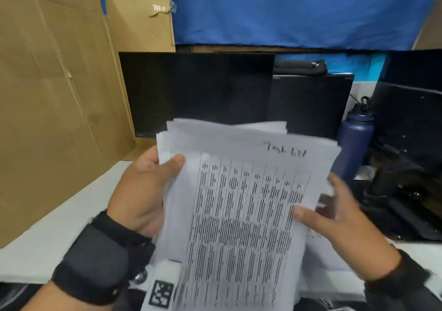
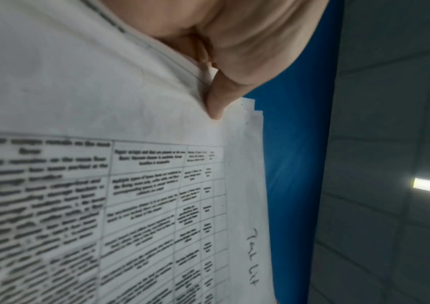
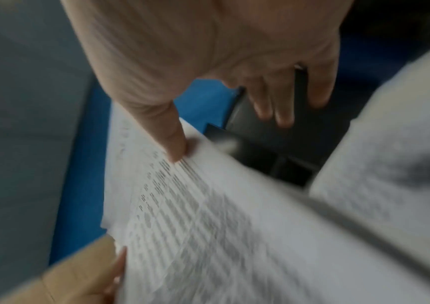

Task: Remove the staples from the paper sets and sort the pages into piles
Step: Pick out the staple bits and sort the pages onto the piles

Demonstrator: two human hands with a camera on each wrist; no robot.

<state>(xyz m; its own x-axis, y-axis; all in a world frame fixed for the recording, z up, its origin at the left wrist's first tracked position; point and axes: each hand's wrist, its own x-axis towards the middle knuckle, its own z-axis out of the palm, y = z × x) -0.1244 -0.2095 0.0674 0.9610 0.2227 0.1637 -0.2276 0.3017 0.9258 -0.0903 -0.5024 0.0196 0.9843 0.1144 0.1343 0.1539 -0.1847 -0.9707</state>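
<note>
A thick stack of printed pages [image 1: 239, 215] with tables of text and a handwritten note at the top right is held up above the table. My left hand [image 1: 165, 169] grips its left edge, thumb on top and fingers hidden underneath. My right hand [image 1: 318, 205] is at the right edge, blurred. Its thumb [image 3: 174, 144] presses the top pages against a fingertip below, and the other three fingers stick out straight. The left wrist view shows the thumb [image 2: 216, 102] on the stack [image 2: 156, 185]. No staple can be made out.
A black monitor [image 1: 198, 90] stands right behind the stack. A dark blue bottle [image 1: 354, 143] and black equipment [image 1: 406, 167] are at the right, cardboard [image 1: 47, 95] at the left. More pages [image 1: 323, 251] lie on the white table [image 1: 59, 227]. A white tag with a black code [image 1: 162, 291] is near my left wrist.
</note>
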